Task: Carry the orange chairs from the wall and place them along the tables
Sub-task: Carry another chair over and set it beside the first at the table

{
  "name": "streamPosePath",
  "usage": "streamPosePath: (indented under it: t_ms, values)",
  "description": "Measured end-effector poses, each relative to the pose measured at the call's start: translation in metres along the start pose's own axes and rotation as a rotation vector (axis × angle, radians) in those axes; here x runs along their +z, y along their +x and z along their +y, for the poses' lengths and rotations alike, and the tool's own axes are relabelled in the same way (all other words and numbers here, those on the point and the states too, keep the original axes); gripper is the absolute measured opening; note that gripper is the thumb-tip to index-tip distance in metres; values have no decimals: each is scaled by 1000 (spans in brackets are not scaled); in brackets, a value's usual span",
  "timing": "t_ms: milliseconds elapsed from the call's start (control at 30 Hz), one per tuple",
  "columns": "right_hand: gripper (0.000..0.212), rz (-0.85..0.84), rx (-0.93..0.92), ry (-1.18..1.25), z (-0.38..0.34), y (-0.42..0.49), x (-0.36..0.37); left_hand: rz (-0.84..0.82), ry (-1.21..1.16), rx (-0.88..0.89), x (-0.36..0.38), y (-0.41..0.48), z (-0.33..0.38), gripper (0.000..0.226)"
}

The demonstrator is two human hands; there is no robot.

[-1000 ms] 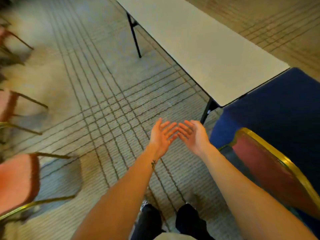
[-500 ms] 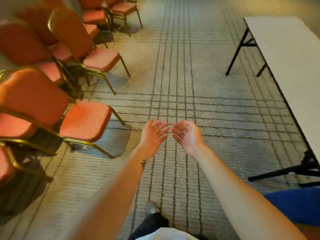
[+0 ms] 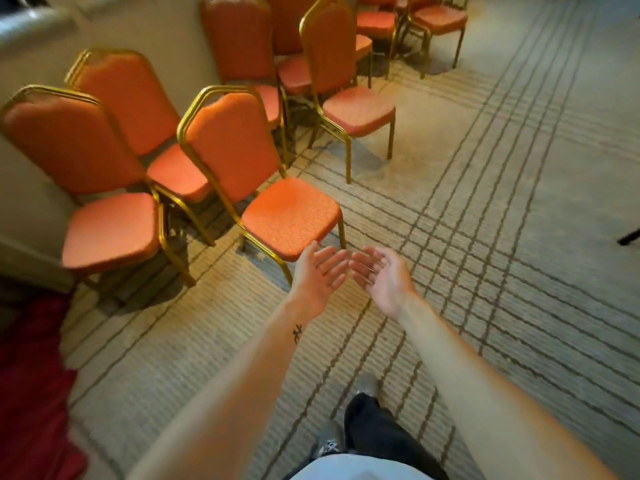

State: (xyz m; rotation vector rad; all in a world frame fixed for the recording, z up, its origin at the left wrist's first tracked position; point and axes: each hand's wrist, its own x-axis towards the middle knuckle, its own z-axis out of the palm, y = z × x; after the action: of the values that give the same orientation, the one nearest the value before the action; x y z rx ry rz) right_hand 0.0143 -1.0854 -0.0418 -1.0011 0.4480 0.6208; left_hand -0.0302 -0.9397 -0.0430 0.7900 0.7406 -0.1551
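- Head view: the nearest orange padded chair with a gold metal frame [image 3: 289, 216] stands on the striped carpet [image 3: 485, 237], just out from the row at the wall [image 3: 166, 26].
- Probably rigid and fairly heavy, so grip the frame at the backrest top and the seat edge.
- Left hand [image 3: 317, 275] and right hand [image 3: 384, 277] are empty, fingers loosely spread, just short of the seat's front corner.

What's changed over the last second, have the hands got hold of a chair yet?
Not yet. The view swung left, away from the white table and onto the orange chairs by the wall. The nearest orange chair now stands just ahead of the left hand and right hand. Nothing was taken hold of. Both hands stayed open, palms up, side by side.
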Motion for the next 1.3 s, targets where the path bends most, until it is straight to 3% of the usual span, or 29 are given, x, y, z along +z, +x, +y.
streamPosePath:
  t_ms: [400,700,1133,1300]
  values:
    - [25,-221,188,-212,-8,159,151,263,-146,211,-64,84,130,49]
    - [26,-380,243,-345,8,224,268,365,-249,299,-119,127,218,51]
    - [28,-267,176,-310,56,326,455,259,-289,254,-260,205,404,55]
    - [29,-215,131,-248,50,357,507,207,-215,240,-272,236,481,55]
